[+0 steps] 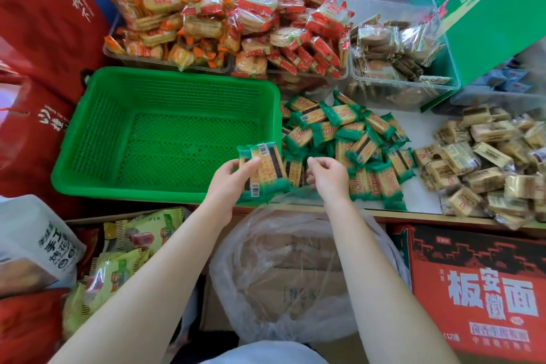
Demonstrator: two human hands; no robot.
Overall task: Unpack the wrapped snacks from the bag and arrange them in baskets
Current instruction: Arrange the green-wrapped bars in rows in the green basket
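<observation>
Nearest me sags the clear bag [283,272]. Above it, my left hand [233,176] grips a few green cracker packs [266,170] over the green basket [165,130] edge; my right hand [326,173] seems loosely curled, empty, beside the pile [354,139] on the counter [425,127].

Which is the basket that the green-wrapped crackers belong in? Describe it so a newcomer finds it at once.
Start at the white counter crowded with snack piles. On its left part stands the green perforated plastic basket, just left of the loose heap of green-wrapped cracker packs. Unlike the clear plastic tubs behind it, it is opaque, bright green and holds nothing yet.
</observation>
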